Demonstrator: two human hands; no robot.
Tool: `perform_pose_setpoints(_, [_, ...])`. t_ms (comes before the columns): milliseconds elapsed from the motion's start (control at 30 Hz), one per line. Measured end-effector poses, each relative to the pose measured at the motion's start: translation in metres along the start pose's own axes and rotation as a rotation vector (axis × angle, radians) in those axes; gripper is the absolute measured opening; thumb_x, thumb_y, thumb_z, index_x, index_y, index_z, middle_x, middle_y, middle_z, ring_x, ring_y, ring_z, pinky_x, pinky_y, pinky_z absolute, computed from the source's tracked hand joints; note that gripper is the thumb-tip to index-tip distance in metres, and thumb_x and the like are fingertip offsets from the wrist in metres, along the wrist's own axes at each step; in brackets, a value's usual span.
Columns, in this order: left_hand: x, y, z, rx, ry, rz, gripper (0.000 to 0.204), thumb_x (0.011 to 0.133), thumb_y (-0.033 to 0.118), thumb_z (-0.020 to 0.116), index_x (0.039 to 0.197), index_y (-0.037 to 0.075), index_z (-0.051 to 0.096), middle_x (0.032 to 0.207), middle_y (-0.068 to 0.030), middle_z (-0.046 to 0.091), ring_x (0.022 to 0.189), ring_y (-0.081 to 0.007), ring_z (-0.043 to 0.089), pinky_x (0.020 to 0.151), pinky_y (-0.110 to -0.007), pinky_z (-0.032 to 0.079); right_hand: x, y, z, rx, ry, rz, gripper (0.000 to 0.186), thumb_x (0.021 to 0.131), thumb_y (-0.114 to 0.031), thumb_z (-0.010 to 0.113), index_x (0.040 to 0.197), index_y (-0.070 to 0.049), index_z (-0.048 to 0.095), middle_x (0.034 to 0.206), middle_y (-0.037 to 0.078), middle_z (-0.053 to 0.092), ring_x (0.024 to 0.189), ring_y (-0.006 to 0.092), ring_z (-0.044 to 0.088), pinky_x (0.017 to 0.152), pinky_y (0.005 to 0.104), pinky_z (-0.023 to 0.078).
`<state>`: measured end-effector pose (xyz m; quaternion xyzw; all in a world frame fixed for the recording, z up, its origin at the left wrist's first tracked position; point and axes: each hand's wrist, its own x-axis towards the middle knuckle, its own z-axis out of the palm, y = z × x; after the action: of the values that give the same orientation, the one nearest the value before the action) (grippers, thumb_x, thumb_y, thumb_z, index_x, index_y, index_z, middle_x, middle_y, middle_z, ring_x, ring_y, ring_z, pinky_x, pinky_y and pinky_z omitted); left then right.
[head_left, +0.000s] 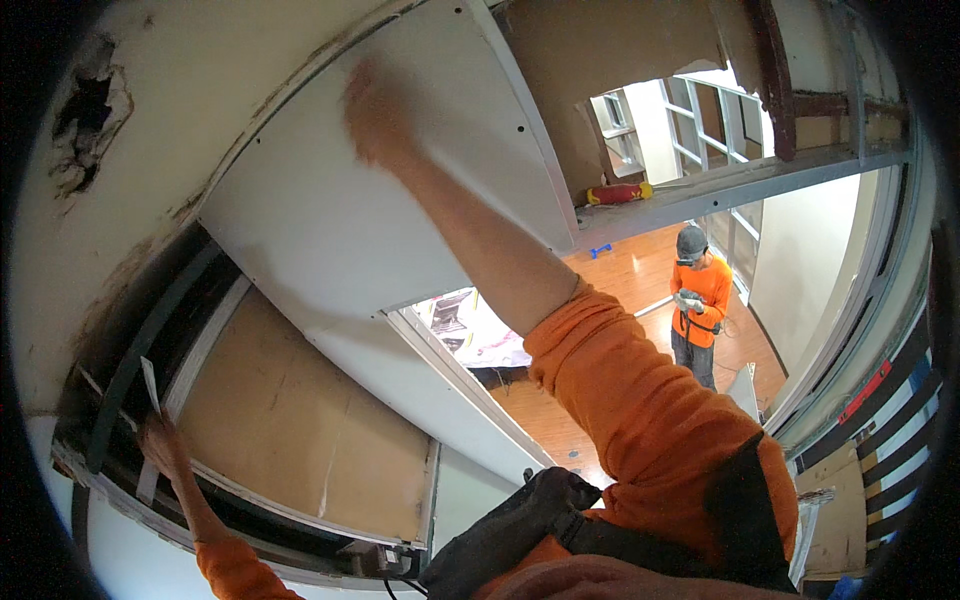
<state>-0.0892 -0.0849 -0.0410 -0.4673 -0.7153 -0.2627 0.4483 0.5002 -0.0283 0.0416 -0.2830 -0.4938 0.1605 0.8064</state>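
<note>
My right arm stretches up across a large white wall panel (330, 240) with several dark screw dots. At its end my right hand (380, 115) is smeared by motion in front of the panel; it looks bunched, but its fingers cannot be made out. Low on the left, my left hand (165, 445) is closed by the open wall frame. A thin pale strip (150, 383) sticks up from its fingers. Beside that hand, a brown board (300, 420) sits inside a pale frame, with a dark gap and a dark green bar (130, 360) along its far side.
A red and yellow tube (618, 193) lies on a grey metal rail (720, 197). Beyond, on a wooden floor (640, 260), stands a person in orange (704, 290). A ragged hole (88, 125) breaks the upper left wall. Dark slats (900, 450) are at right.
</note>
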Motion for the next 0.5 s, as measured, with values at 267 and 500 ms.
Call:
perform_pose_setpoints(267, [-0.006,-0.007,0.006,0.018,0.060,0.089,0.037,0.104,0.030,0.050,0.098,-0.002,0.066,0.097,-0.0235,0.066,0.093,-0.0393,0.063,0.088,-0.049,0.050,-0.062,0.028,-0.014,0.136,0.087,-0.184,0.021,0.106,-0.026,0.047,0.097,-0.007,0.048,0.069,0.011,0.059,0.056,0.0194,0.063,0.045,0.0376,0.046])
perform_pose_setpoints(500, [0.000,-0.015,0.013,0.057,0.037,0.055,0.036,0.103,0.030,0.051,0.107,-0.001,0.067,0.101,-0.0215,0.068,0.097,-0.0388,0.063,0.087,-0.049,0.050,0.027,-0.058,-0.131,0.288,0.259,-0.129,0.033,0.105,-0.023,0.043,0.132,-0.006,0.035,0.073,0.011,0.055,0.041,0.0173,0.049,0.031,0.0323,0.040])
